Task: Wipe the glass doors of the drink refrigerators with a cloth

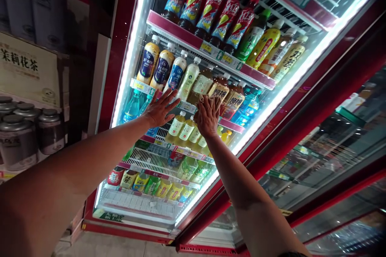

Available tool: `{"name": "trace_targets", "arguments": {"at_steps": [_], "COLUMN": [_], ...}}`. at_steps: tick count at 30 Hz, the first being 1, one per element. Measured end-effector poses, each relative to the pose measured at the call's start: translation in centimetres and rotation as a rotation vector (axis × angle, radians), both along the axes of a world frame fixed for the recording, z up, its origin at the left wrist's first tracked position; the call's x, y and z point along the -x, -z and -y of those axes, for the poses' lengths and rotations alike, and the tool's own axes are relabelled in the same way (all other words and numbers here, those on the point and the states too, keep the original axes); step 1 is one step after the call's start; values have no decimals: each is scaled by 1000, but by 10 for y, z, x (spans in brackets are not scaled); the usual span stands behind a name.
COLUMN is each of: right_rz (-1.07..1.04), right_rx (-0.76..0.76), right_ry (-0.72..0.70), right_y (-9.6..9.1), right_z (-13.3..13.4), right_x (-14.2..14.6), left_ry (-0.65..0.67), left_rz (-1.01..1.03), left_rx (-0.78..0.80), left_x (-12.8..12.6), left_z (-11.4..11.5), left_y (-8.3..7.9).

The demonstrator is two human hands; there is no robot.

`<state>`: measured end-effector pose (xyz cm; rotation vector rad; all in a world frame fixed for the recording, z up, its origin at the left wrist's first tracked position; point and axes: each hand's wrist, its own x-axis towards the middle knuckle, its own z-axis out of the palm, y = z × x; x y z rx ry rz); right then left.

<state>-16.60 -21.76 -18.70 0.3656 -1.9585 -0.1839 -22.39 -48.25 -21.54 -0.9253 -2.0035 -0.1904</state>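
Note:
I face a red-framed drinks fridge with a glass door (141,28). My left hand (158,110) lies flat on the glass with its fingers spread, over the shelf of white-capped bottles (163,68). My right hand (206,116) is beside it to the right, fingers bent and pressed onto what looks like a small tan cloth (211,99) held against the glass. Behind it stand brown tea bottles (218,88). Both arms reach up and forward from the bottom of the view.
Red-labelled bottles (211,8) fill the top shelf, and yellow and green bottles stand on the lower ones (157,184). A second glass door (331,148) stands to the right. At the left are a cardboard box (28,68) and dark round tins (18,140).

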Motion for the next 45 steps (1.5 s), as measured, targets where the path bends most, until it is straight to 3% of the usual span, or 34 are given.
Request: {"name": "trace_targets", "arguments": {"at_steps": [3, 8, 12, 15, 21, 23, 26, 29, 33, 36, 41, 45], "right_rz": [-3, -144, -4, 44, -116, -112, -23, 6, -93, -128, 8, 17], "right_rx": [0, 239, 19, -82, 142, 145, -10, -122, -23, 45, -143, -122], "right_ry": [55, 94, 16, -3, 35, 49, 32, 28, 57, 50, 22, 54], "right_y": [-12, -22, -7, -7, -21, -14, -3, -5, -21, -17, 4, -10], "right_z": [-1, 20, 42, 45, 58, 71, 88, 95, 98, 109, 128, 135], "right_x": [-1, 13, 11, 8, 27, 31, 28, 25, 33, 41, 37, 37], "left_ry": [36, 95, 69, -12, -95, -91, -77, -73, -60, -40, -22, -19], "left_rz": [-54, -123, -142, -112, -13, -4, -14, -24, -34, -51, -74, -96], "left_rx": [22, 37, -21, -121, -222, -206, -194, -188, -175, -182, -191, -184], "left_x": [3, 2, 2, 8, 24, 27, 28, 28, 31, 34, 38, 36], "left_z": [9, 22, 43, 66, 99, 102, 104, 106, 107, 106, 105, 107], "left_y": [-1, -10, -13, -10, 2, 4, 4, 5, 6, 8, 10, 10]}}
